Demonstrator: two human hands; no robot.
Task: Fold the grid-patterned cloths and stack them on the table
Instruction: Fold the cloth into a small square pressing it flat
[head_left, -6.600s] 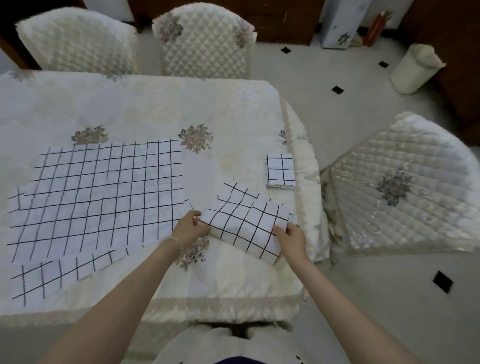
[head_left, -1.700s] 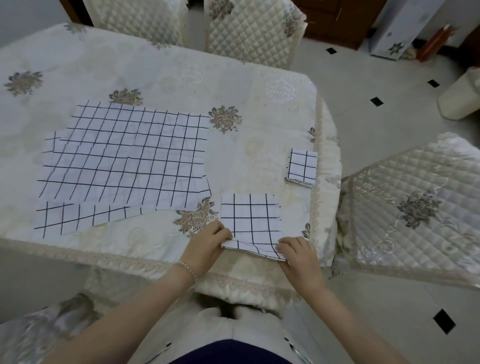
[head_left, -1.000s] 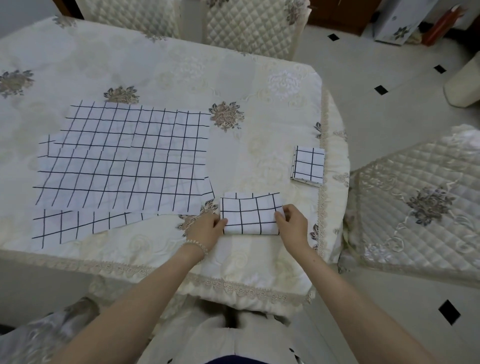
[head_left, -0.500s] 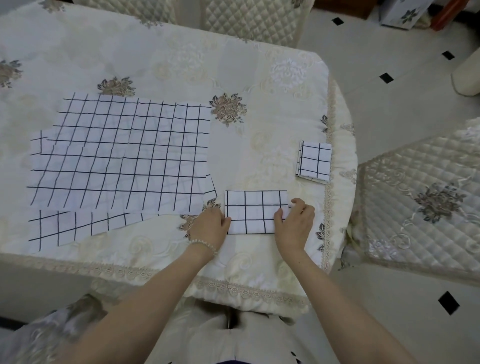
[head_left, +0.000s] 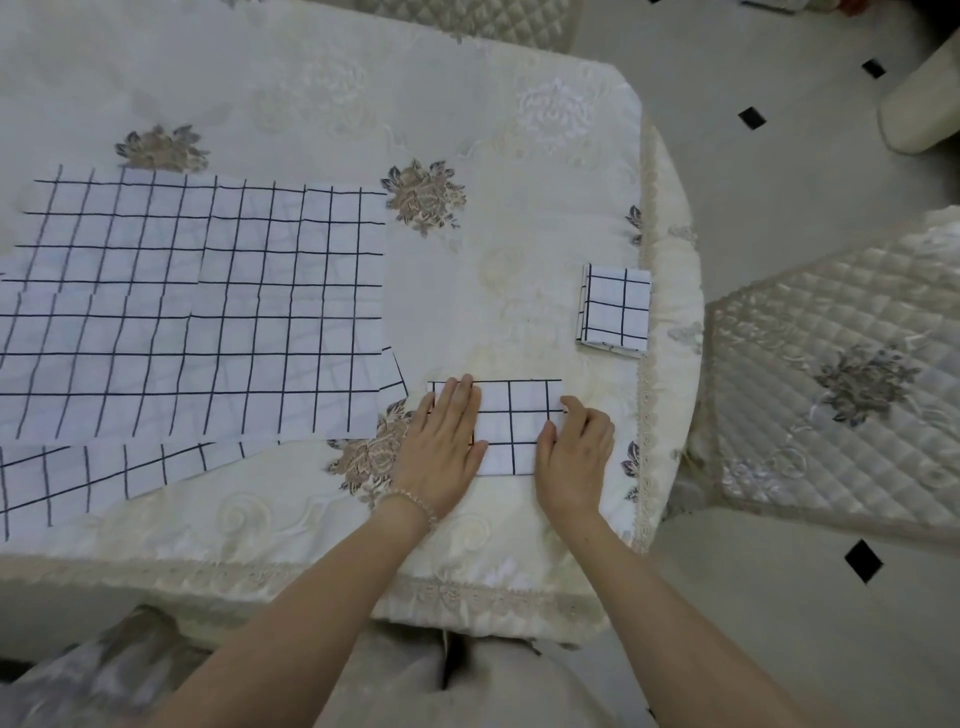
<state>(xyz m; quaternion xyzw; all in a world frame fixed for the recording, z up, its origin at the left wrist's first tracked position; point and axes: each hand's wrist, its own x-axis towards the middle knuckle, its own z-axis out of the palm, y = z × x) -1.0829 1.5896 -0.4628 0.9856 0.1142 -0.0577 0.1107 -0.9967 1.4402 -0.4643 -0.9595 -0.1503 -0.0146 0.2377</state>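
Two folded cloths (head_left: 614, 310); two hands (head_left: 447, 441).

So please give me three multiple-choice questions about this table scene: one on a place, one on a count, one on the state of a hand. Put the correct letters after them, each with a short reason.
1. Where does the small folded cloth lie?
A. near the table's right edge
B. on the chair
C. under the left hand

2. How many flower motifs on the tablecloth are seen whole beyond the unfolded cloths?
A. none
B. two
C. five

3. How does the left hand rest on the half-folded cloth?
A. clenched in a fist
B. flat, with straight fingers
C. lifted clear

Answers:
1 A, it lies beside the lace border.
2 B, two brown flowers show there.
3 B, the palm presses the cloth's left end.
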